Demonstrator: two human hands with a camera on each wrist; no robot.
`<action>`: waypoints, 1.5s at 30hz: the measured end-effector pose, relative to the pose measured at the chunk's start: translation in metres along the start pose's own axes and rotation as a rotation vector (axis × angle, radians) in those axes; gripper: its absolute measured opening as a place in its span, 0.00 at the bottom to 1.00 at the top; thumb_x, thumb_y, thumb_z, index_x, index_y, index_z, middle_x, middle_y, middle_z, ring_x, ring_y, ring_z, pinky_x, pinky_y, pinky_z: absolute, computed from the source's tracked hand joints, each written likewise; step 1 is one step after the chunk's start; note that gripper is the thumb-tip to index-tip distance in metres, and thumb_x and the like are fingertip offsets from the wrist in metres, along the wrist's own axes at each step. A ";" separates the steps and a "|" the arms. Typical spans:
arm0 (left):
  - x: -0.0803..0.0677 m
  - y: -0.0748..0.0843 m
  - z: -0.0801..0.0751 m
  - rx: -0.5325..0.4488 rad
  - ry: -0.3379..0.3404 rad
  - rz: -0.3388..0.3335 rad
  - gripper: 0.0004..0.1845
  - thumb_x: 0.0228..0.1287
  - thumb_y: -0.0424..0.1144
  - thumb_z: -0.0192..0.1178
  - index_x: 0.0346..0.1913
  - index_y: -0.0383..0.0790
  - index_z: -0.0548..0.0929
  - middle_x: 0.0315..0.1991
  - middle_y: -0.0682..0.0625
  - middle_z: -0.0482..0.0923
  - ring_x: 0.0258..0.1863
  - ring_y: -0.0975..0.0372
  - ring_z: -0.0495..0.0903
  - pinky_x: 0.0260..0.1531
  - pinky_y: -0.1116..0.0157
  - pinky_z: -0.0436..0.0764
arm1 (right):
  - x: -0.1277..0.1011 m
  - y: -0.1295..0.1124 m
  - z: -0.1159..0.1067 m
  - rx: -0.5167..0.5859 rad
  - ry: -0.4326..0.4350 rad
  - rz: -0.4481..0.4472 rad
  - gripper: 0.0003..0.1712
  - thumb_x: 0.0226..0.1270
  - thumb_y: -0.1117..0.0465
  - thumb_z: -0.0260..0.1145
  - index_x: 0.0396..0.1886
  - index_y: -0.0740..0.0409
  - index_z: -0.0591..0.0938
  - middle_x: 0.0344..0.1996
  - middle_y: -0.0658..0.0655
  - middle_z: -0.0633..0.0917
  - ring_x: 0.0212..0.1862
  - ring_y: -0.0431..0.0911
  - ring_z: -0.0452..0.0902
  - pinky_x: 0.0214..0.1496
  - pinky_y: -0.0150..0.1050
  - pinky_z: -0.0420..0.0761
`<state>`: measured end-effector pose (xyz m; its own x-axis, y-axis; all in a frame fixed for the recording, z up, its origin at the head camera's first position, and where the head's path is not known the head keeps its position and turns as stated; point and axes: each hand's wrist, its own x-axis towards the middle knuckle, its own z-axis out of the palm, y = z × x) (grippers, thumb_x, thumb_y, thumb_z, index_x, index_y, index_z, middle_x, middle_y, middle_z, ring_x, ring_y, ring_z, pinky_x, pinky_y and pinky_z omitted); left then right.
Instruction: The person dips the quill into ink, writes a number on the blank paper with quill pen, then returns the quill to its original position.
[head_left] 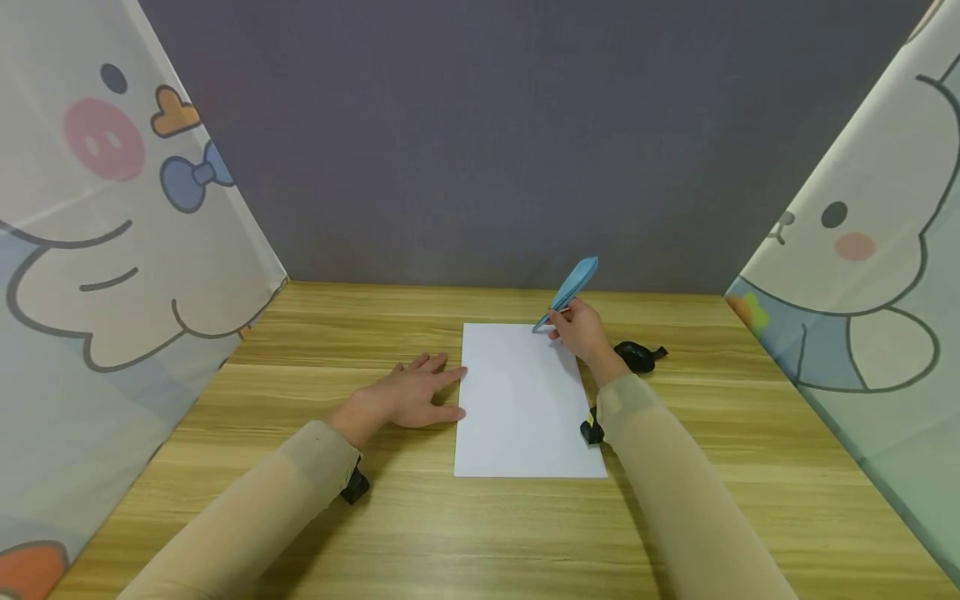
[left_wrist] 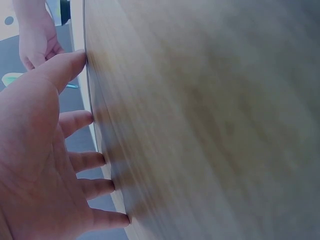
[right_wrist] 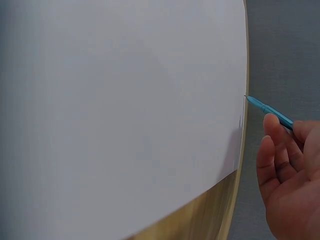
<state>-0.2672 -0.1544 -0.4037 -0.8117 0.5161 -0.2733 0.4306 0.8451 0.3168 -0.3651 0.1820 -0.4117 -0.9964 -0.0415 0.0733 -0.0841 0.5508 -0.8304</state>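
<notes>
A white sheet of paper [head_left: 521, 408] lies flat on the wooden table. Near its top right corner, my right hand [head_left: 581, 329] pinches a blue pen [head_left: 573, 283] whose upper end is broad and feather-shaped. In the right wrist view, thumb and fingertips grip the pen [right_wrist: 272, 113] low on its barrel, and its tip meets the far edge of the paper [right_wrist: 140, 100]. My left hand [head_left: 420, 393] rests palm down on the table with spread fingers. Its thumb and index fingertip touch the paper's left edge. The left wrist view shows those fingers [left_wrist: 85, 161] straight.
A small black object with a tab [head_left: 636, 357] lies on the table [head_left: 405, 533] to the right of my right wrist. A dark grey panel [head_left: 480, 150] rises behind the table. Cartoon-printed cloths hang at the left [head_left: 142, 275] and right [head_left: 862, 275].
</notes>
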 end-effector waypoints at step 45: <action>0.001 0.000 0.000 0.002 0.002 -0.006 0.45 0.80 0.70 0.55 0.90 0.58 0.57 0.92 0.40 0.43 0.90 0.36 0.43 0.82 0.25 0.48 | -0.004 -0.007 0.006 -0.021 -0.028 -0.047 0.19 0.90 0.57 0.59 0.63 0.68 0.79 0.54 0.69 0.90 0.45 0.58 0.91 0.39 0.35 0.81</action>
<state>-0.2680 -0.1539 -0.4041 -0.8148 0.5111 -0.2737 0.4267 0.8482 0.3138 -0.3601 0.1730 -0.4095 -0.9911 -0.0913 0.0964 -0.1313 0.5650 -0.8146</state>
